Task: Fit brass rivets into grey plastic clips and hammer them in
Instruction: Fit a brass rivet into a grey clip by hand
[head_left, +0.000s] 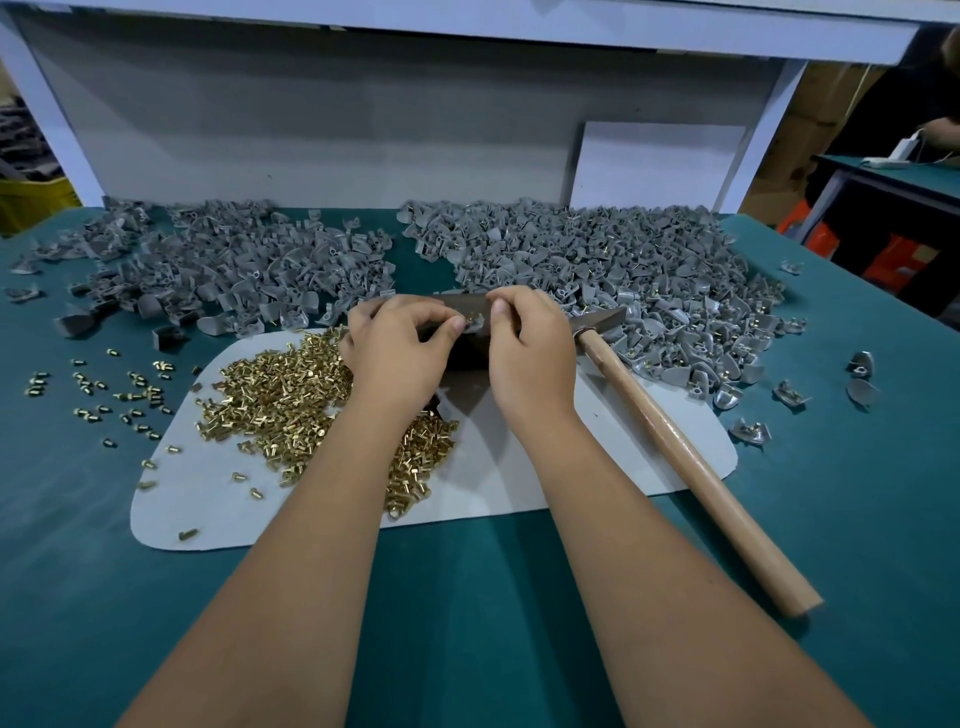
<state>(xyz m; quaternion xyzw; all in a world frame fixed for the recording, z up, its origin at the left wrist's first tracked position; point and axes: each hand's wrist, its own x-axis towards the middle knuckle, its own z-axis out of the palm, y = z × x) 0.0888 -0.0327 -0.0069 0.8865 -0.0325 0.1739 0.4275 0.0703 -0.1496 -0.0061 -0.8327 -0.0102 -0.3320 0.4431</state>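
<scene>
One grey clip (474, 323) sits at the centre of the scene, over a dark metal block (462, 332), with a small brass rivet (470, 314) showing at its top; my left hand (400, 358) pinches the clip from the left, thumb and curled fingers closed on it; my right hand (524, 348) pinches at the rivet and clip from the right, thumb and forefinger together, other fingers curled. Whether the rivet is seated in the clip I cannot tell; it is too small.

Just left and near of the hands, a heap of brass rivets (291, 395) lies on a pale grey mat (519, 483); my left forearm crosses over the heap; loose rivets (104, 389) are scattered further left on the green bench (467, 597).

Right of my right hand lies a hammer (675, 441), untouched; head near the block, wooden handle running near and right across the mat edge onto the bench.

Far left: pile of plain grey clips (223, 270). Far right: larger pile of clips with brass showing (623, 270), its near edge touching the hammer head; stray clips (789, 392) further right.

Behind the piles, a grey back panel (311, 130) under a white shelf (467, 26).
</scene>
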